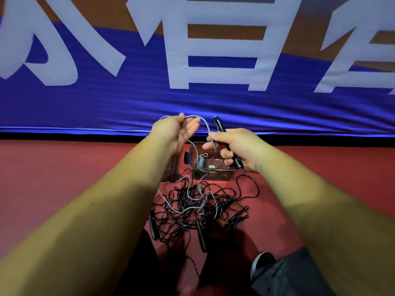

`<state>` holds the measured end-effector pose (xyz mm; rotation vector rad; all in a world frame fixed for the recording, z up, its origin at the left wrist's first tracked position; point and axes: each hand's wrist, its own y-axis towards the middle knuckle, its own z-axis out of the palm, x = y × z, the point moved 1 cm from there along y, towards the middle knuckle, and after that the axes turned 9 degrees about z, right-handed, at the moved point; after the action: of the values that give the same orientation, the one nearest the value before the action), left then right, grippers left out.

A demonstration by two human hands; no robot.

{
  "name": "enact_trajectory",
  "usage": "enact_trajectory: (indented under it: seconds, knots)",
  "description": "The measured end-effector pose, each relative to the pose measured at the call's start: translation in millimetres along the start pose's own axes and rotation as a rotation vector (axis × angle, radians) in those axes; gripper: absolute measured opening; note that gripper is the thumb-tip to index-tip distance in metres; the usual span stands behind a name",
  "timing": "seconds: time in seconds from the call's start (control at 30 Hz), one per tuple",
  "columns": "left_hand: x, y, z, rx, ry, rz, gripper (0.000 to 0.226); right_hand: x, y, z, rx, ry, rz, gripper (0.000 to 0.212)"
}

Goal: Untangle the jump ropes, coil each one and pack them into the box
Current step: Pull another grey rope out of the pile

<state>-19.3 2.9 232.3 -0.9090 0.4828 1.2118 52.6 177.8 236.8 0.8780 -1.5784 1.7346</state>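
Observation:
A tangled heap of black jump ropes [198, 208] with several black handles lies on the red floor below my hands. A grey rope [205, 122] rises from the heap and arches between both hands. My left hand [177, 133] holds the grey rope's loop near its top. My right hand [237, 148] grips a black handle [219, 124] together with the grey rope. Behind the hands stands a clear plastic box [213, 169] with a grey coiled rope [202, 162] inside.
A blue, orange and white banner [192, 71] hangs across the back, down to the floor. The box's lid [171, 169] lies left of the box. My dark-trousered legs and a shoe [260, 265] are at the bottom edge.

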Motion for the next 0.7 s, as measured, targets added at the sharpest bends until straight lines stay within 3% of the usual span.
enact_trajectory:
  seconds: [0.07, 0.13, 0.23, 0.3, 0.4, 0.5, 0.6, 0.7]
  knots:
    - [3, -1, 1, 0.018, 0.088, -0.016, 0.026, 3, 1, -2, -0.040, 0.046, -0.043, 0.018]
    - [9, -7, 5, 0.141, 0.261, -0.076, 0.027, 8, 3, -5, -0.079, 0.171, -0.065, 0.012]
    - [28, -25, 7, 0.542, 0.698, -0.190, 0.050, 20, 3, -12, -0.079, 0.398, -0.103, 0.010]
    - [45, -35, 6, 0.788, 0.990, -0.229, 0.044, 27, 0, -19, -0.075, 0.526, -0.150, 0.013]
    - [62, -38, 2, 0.879, 1.209, -0.210, 0.025, 29, 1, -33, -0.133, 0.623, -0.195, 0.020]
    - [61, -33, 2, 0.825, 1.091, -0.186, 0.020, 25, 11, -46, -0.298, 0.592, -0.158, 0.026]
    - [44, -32, 14, 0.618, 0.802, -0.174, 0.017, 14, 20, -57, -0.521, 0.267, 0.038, 0.019]
    - [26, -26, 23, 0.424, 0.458, -0.079, 0.015, 0, 10, -47, -0.327, 0.043, 0.293, 0.024]
